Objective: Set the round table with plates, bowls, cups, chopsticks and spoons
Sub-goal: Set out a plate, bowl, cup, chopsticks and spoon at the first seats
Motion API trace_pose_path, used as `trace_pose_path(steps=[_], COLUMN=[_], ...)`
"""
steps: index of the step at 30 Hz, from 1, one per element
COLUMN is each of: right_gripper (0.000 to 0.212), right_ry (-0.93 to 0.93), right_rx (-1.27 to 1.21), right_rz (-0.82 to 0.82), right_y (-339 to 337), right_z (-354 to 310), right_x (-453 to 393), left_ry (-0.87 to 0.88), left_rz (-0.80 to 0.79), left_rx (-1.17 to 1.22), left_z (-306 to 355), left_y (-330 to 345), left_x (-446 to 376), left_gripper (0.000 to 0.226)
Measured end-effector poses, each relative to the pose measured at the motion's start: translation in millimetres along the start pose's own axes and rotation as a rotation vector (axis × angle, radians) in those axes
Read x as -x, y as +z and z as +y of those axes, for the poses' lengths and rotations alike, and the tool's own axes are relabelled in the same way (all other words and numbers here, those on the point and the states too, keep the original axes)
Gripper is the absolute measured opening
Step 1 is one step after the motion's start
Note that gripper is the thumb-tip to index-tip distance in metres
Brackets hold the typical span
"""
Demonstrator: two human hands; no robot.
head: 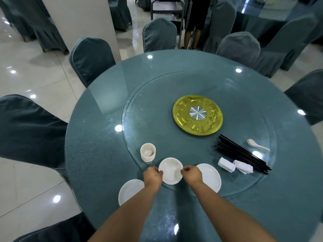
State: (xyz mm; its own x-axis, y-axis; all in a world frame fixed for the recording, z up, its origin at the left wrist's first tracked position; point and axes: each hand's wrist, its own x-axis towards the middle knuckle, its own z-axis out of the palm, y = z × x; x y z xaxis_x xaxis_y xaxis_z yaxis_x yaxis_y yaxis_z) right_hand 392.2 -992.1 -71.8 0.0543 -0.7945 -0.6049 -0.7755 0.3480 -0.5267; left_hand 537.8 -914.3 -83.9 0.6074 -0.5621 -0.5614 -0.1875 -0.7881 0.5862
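Observation:
A small white bowl (pixel 171 170) sits at the near edge of the glass turntable (pixel 262 186). My left hand (pixel 153 176) grips its left rim and my right hand (pixel 191 174) pinches its right rim. A white plate (pixel 130 190) lies on the table to the near left. Another white plate (pixel 210 176) lies right of the bowl, partly under my right wrist. A stack of white cups (pixel 147 152) stands beyond my left hand. Black chopsticks (pixel 242 153) lie bundled at the right, with a white spoon (pixel 257 145) past them.
White chopstick rests (pixel 235 166) lie next to the chopsticks. A gold disc (pixel 197 115) marks the turntable's centre. Teal-covered chairs (pixel 91 58) ring the round table (pixel 97 154). A person's legs (pixel 193 35) and a metal cart (pixel 167 7) stand beyond the far side.

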Motion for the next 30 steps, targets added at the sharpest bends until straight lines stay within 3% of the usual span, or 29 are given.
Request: trace_pose_path(steps=[6,23,30], right_gripper=[0.008,0.017,0.014], right_ry=[0.003,0.010,-0.068], right_rx=[0.019,-0.091,-0.135], right_rz=[-0.062,-0.051,-0.023], right_y=[-10,-26,-25], right_z=[4,-2,1], right_x=[-6,-9,-3], left_ry=[-0.012,0.044,0.082], left_rz=[0.017,0.054,0.063], left_rx=[-0.080,-0.161,-0.036], left_z=[8,34,33], left_y=[9,13,8], left_x=[1,4,12], left_gripper=[0.017,0.019,0.014])
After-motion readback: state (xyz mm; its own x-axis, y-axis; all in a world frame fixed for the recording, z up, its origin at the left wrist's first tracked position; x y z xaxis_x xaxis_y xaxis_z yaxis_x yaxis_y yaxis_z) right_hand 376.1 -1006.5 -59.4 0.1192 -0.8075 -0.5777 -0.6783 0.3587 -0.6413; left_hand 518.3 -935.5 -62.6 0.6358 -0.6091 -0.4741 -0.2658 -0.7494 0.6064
